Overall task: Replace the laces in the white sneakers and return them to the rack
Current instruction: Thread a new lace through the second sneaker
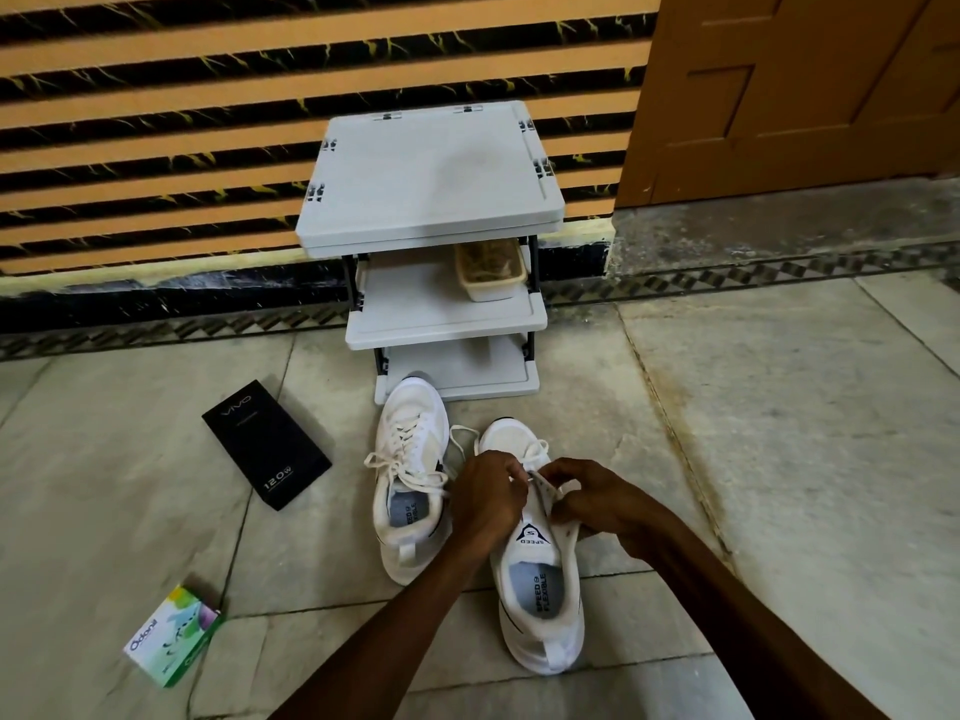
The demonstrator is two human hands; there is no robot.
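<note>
Two white sneakers stand on the floor in front of a grey three-shelf rack (445,318). The left sneaker (410,485) is laced, with loose lace ends spread over its top. The right sneaker (540,589) lies nearer to me, its tongue with a black logo folded up. My left hand (485,498) and my right hand (592,498) meet over its eyelets, each pinching the white lace (537,449). The lace runs from my fingers toward the toe. My fingers hide the upper eyelets.
A black phone box (266,443) lies on the floor left of the shoes. A green and white carton (174,636) sits at the lower left. A beige container (491,267) stands on the rack's middle shelf. A striped wall and a wooden door (789,90) are behind.
</note>
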